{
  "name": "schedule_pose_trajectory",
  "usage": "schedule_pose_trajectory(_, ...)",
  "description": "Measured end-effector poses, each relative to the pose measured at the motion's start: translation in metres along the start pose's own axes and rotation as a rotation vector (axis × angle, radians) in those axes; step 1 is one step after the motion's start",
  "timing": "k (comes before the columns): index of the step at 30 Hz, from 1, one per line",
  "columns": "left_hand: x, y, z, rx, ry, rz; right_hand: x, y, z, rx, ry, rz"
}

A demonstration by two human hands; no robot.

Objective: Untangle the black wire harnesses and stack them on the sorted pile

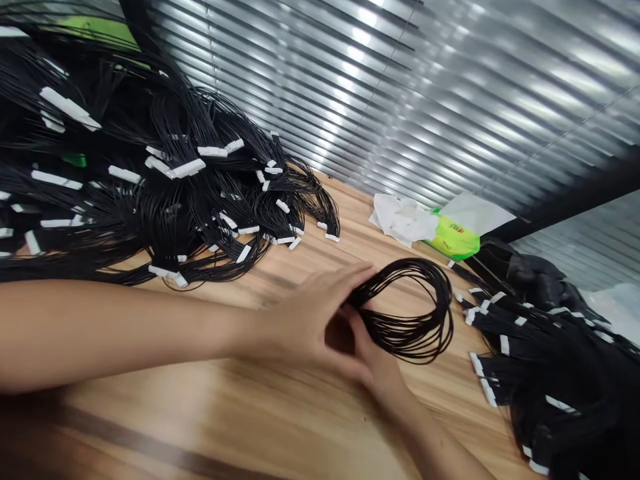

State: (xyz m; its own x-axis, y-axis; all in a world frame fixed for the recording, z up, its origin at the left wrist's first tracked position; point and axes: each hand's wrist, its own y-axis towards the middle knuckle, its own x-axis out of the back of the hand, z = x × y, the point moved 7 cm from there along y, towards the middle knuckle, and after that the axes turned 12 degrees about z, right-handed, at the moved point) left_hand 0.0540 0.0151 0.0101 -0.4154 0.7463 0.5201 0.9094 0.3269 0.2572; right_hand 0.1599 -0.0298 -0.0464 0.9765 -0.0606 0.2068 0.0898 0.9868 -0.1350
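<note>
A bundle of thin black wires, bent round into a loop, is held above the wooden table between both hands. My left hand reaches in from the left and is closed on the near end of the loop, thumb and fingers curved around a dark gap. From below, my right hand grips the same end, with its thumb near the left palm. The fingers partly cover the gathered wire ends, and no connectors show on this bundle.
Many black wire harnesses with white connectors are heaped at the left. Another black wire pile lies at the right. A green tissue pack and crumpled white tissue sit by the corrugated metallic wall behind the wooden table.
</note>
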Motion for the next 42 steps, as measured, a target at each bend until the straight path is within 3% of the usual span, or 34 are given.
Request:
schedule_pose_trajectory(3,-0.013,0.001,-0.002,0.073,0.041,0.017,-0.005,0.005,0.001,0.093,-0.093,0.0)
schedule_pose_trajectory(7,-0.008,0.001,0.004,0.134,-0.146,-0.087,-0.024,0.0,0.023,0.249,-0.245,0.059)
schedule_pose_trajectory(10,-0.001,0.004,0.017,0.15,-0.512,-0.066,-0.02,-0.003,0.027,0.229,-0.05,0.081)
schedule_pose_trajectory(14,-0.005,0.011,0.036,0.176,-1.065,0.086,-0.009,0.003,0.019,0.103,0.341,0.201)
schedule_pose_trajectory(18,-0.011,0.016,0.04,0.15,-1.38,0.216,-0.007,0.009,0.014,-0.033,0.475,0.351)
schedule_pose_trajectory(22,-0.014,0.018,0.037,0.134,-1.439,0.283,-0.001,0.011,0.013,-0.065,0.53,0.342)
schedule_pose_trajectory(28,-0.015,0.016,0.039,0.217,-1.365,0.252,0.0,0.01,0.011,-0.113,0.42,0.342)
schedule_pose_trajectory(34,-0.019,0.014,0.032,0.151,-1.545,0.286,-0.005,0.006,0.014,-0.144,0.274,0.429)
schedule_pose_trajectory(37,-0.019,0.014,0.03,0.125,-1.604,0.299,-0.003,0.006,0.013,-0.148,0.242,0.378)
schedule_pose_trajectory(42,-0.022,0.013,0.038,0.225,-1.578,0.281,0.0,0.007,0.014,-0.131,0.225,0.293)
